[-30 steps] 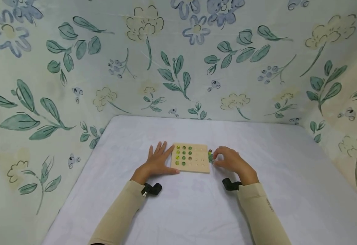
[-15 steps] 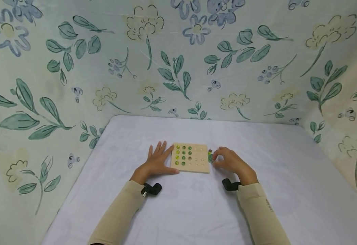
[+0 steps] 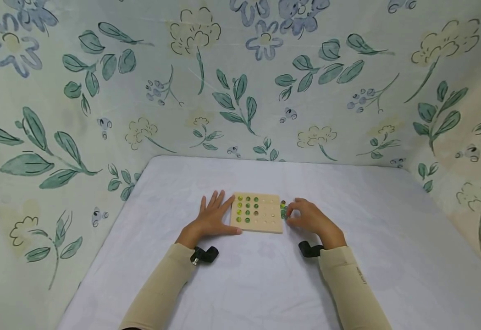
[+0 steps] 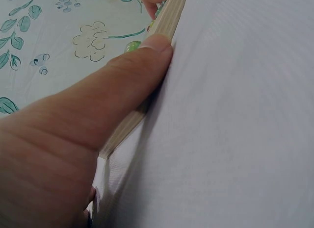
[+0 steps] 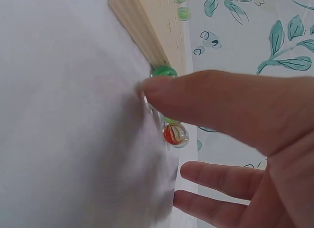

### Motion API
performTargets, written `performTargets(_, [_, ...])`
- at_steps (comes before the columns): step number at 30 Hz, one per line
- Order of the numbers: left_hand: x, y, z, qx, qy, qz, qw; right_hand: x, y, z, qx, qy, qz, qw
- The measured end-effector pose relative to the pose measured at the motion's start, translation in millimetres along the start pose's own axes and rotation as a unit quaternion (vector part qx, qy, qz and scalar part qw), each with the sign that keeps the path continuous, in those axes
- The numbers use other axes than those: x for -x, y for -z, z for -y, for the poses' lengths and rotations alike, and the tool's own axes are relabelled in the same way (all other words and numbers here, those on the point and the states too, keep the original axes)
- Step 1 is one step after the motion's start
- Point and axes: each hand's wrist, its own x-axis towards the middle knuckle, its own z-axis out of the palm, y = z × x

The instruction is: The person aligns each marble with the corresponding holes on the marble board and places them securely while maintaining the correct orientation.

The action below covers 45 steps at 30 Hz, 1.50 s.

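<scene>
Bracing wooden board [image 3: 260, 217] from its left with spread left hand [image 3: 210, 220], probably against sliding; holding curled right hand [image 3: 311, 217] by marbles [image 3: 283, 211] at board's right (pinching or not, impossible to tell).

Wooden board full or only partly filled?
Partly filled: in the head view, marbles sit in left columns of the board, while hollows toward its right look empty.

A pale, flat wooden board [image 3: 268, 211], rectangular and dotted with shallow hollows, lies level on the white-covered worktop [image 3: 240, 279]. Eleven seated marbles [image 3: 247, 206] fill its left part — a yellow-green column, a darker green one, and a shorter third column ending in a brownish marble. Loose marbles [image 3: 283, 209] cluster just beside the right edge: some green, one clear with red-orange swirls.
</scene>
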Motion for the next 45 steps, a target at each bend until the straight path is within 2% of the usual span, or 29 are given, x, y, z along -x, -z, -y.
performTargets(20, [3.4,4.8,-3.5,0.001,-0.012,-0.004,0.9999,1.2,2.1,1.6,0.003,0.006,-0.002,1.0])
performTargets(28, [2.8,2.8,-2.9,-0.002,-0.006,-0.003,1.0,1.8,3.5,1.1,0.002,0.013,-0.01,1.0])
performTargets(32, [2.7,2.5,-3.3,-0.003,-0.002,-0.001,1.0,1.9,4.3,2.6,0.01,0.026,-0.018,0.999])
performTargets(45, [2.8,2.1,-2.4,0.003,-0.006,0.0,1.0,2.6,3.0,10.8,0.035,0.019,-0.016,0.999])
